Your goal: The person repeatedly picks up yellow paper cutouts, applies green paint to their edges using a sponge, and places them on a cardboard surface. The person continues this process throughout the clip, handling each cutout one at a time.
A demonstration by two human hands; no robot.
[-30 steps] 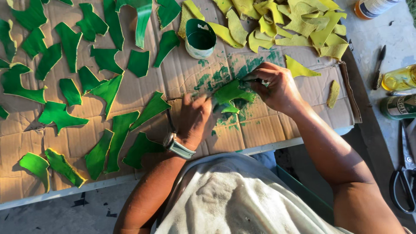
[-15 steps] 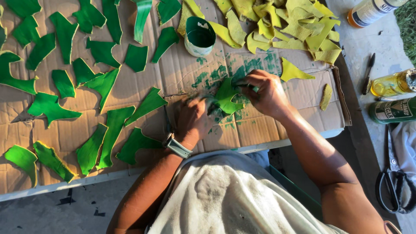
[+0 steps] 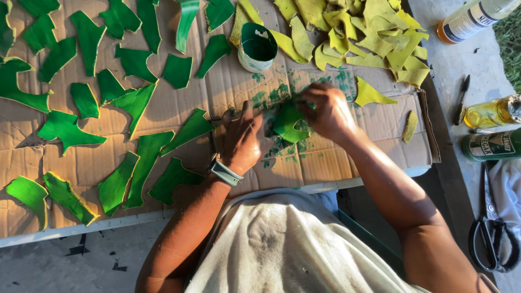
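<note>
A green-painted leather piece (image 3: 288, 123) lies on the paint-stained cardboard sheet (image 3: 336, 157). My left hand (image 3: 241, 138), with a grey watch on the wrist, presses flat on the cardboard and touches the piece's left edge. My right hand (image 3: 325, 111) is closed over the piece's upper right side; a tool in it cannot be made out. A small cup of green paint (image 3: 256, 47) stands just beyond the hands.
Several green-painted pieces (image 3: 135, 103) lie spread over the cardboard's left half. A heap of unpainted yellow pieces (image 3: 369, 32) sits at the back right. Bottles (image 3: 491, 111), a can (image 3: 488, 145), a pen (image 3: 462, 97) and scissors (image 3: 491, 239) lie on the concrete to the right.
My right hand has moved slightly over the green piece, which has shifted and now lies flatter on the cardboard. My left hand stays pressed beside it.
</note>
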